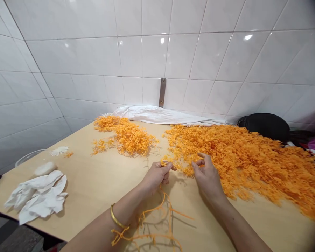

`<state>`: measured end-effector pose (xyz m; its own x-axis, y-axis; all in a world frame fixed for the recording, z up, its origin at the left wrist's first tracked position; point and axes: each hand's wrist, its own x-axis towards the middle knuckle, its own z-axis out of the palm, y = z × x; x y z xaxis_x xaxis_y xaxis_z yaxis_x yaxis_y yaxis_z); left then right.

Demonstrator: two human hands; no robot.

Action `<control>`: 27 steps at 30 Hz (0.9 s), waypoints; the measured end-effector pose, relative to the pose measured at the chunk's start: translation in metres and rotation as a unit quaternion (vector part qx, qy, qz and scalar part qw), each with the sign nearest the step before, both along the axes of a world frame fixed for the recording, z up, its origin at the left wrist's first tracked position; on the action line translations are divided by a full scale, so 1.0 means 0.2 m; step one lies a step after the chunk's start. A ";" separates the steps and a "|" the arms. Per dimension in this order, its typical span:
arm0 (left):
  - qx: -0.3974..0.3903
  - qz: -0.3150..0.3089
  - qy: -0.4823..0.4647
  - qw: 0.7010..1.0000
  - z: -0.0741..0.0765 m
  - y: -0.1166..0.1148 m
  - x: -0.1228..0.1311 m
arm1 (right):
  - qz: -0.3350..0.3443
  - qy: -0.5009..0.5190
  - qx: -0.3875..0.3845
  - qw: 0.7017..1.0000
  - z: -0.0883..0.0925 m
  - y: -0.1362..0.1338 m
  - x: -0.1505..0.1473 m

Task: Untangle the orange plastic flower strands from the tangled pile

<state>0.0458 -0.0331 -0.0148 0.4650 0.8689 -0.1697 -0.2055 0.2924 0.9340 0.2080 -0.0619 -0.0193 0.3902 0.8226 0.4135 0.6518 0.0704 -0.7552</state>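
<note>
My left hand [157, 175] is closed in a pinch around a thin orange branching sprig [168, 161]. Part of the sprig sticks out above the fingers. Longer bare orange stems [170, 213] hang below that hand and spread over the table, one tip lying by the gold bracelet on my left wrist. To the right, my right hand [207, 173] has thumb and fingers apart, beside the front edge of a big heap of orange sprigs [241, 157]. No held thing shows between its fingers. A smaller orange heap [132, 138] lies farther back on the left.
The wooden table [94, 196] meets a white tiled wall. Crumpled white tissue [40, 196], a white rounded object [45, 168] and a white flower-like piece [59, 151] lie at left. White cloth [157, 114] runs along the back. A black rounded object [265, 126] stands behind the big heap.
</note>
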 end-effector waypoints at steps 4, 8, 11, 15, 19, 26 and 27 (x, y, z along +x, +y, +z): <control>0.013 0.002 0.025 1.000 0.01 0.00 -0.01 | 0.072 0.008 -0.015 0.997 0.03 -0.03 -0.06; 0.043 0.010 0.040 0.998 0.00 0.00 -0.01 | 0.200 0.004 -0.063 0.978 0.03 -0.05 -0.13; 0.055 0.009 0.036 0.998 0.00 -0.01 -0.01 | 0.225 -0.044 -0.058 0.972 0.01 -0.04 -0.15; 0.060 0.004 0.016 0.998 -0.01 -0.01 -0.01 | 0.238 -0.098 -0.041 0.965 -0.02 -0.05 -0.16; 0.064 0.012 0.010 0.998 -0.01 -0.01 0.00 | 0.246 -0.133 -0.048 0.959 -0.04 -0.05 -0.18; 0.019 0.122 -0.010 0.992 -0.06 0.00 0.06 | 0.186 -0.325 -0.024 0.927 -0.02 -0.11 -0.23; 0.006 0.149 -0.006 0.989 -0.07 0.01 0.06 | 0.207 -0.342 0.001 0.917 0.00 -0.13 -0.25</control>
<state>0.0585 -0.0309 -0.0289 0.1904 0.9694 -0.1546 -0.2919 0.2063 0.9339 0.1578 -0.0886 -0.0197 -0.3063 0.8408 0.4464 0.8900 0.4193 -0.1790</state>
